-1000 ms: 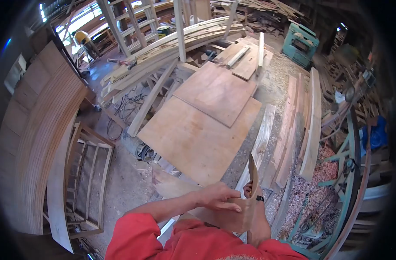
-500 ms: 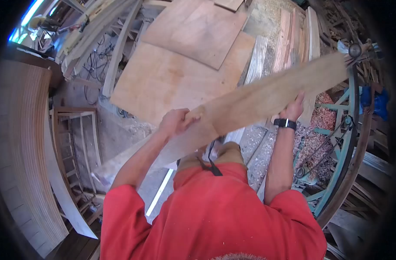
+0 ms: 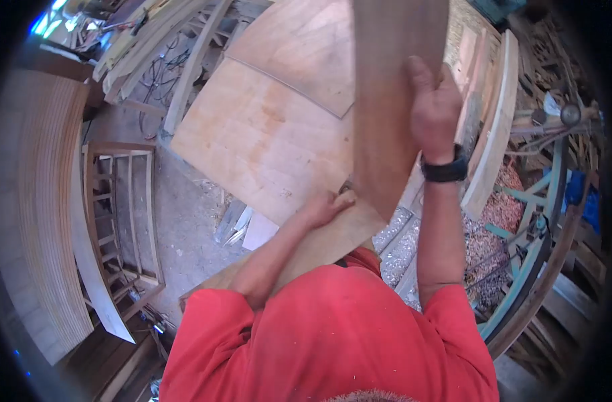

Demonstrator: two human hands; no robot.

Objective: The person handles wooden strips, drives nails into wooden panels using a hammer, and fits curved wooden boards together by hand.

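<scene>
My right hand (image 3: pixel 436 110), with a dark watch on its wrist, is closed on the right edge of a wide wooden board (image 3: pixel 393 87). That board rises away from me and runs out of the top of the view. Its lower end comes down near my left hand (image 3: pixel 329 208), whose fingers curl over the edge of a second wooden board (image 3: pixel 306 248). This lower board slants across my body toward the left, partly covered by my forearm and red shirt. Whether the two boards touch is unclear.
Large plywood sheets (image 3: pixel 252 134) lie ahead on the floor. At left are a wooden frame (image 3: pixel 152 214) and a tall ribbed wooden panel (image 3: pixel 51 201). Long planks (image 3: pixel 497 120), wood shavings (image 3: pixel 487 261) and a green metal frame (image 3: pixel 544 248) are on the right.
My right hand has swung its board from a slant on the right to pointing away from me. My left hand has moved right and slightly down with the other board.
</scene>
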